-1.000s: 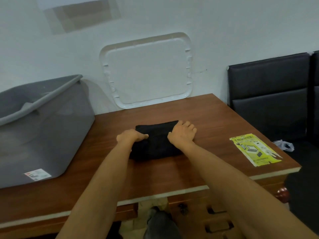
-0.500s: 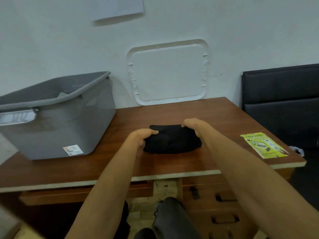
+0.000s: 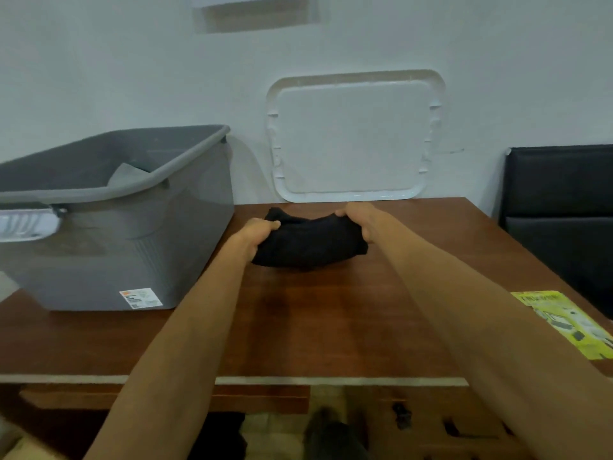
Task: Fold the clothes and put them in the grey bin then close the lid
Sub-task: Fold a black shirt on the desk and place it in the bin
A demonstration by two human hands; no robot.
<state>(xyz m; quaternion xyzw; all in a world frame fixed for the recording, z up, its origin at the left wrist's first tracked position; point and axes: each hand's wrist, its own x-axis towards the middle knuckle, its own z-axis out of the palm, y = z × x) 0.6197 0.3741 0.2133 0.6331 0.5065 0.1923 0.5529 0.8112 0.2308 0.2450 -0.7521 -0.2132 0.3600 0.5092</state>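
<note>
Black and folded into a compact bundle, the garment (image 3: 310,242) is held between our two hands over the far middle of the wooden counter (image 3: 331,327). Our left hand (image 3: 257,232) grips the bundle's left end, its fingers (image 3: 273,224) curled round the cloth. Our right hand (image 3: 361,220) grips the right end in the same way, with the thumb side on top and the other fingers tucked beneath. The upper edge of the garment sags slightly between the two grips. We cannot tell whether its underside touches the counter.

To the left, near our left hand but apart from it, stands the grey bin (image 3: 132,227), open at the top. It has a white label (image 3: 141,297) low on its near wall and a pale handle (image 3: 26,224) at its left end. A piece of grey cloth (image 3: 127,175) shows inside, just above the near rim.

The white lid (image 3: 351,137) stands on edge at the back of the counter, leaning against the wall just behind the garment. A yellow leaflet (image 3: 564,323) lies flat near the counter's right edge, well apart from the hands. A black padded chair (image 3: 560,207) stands beyond that edge.
</note>
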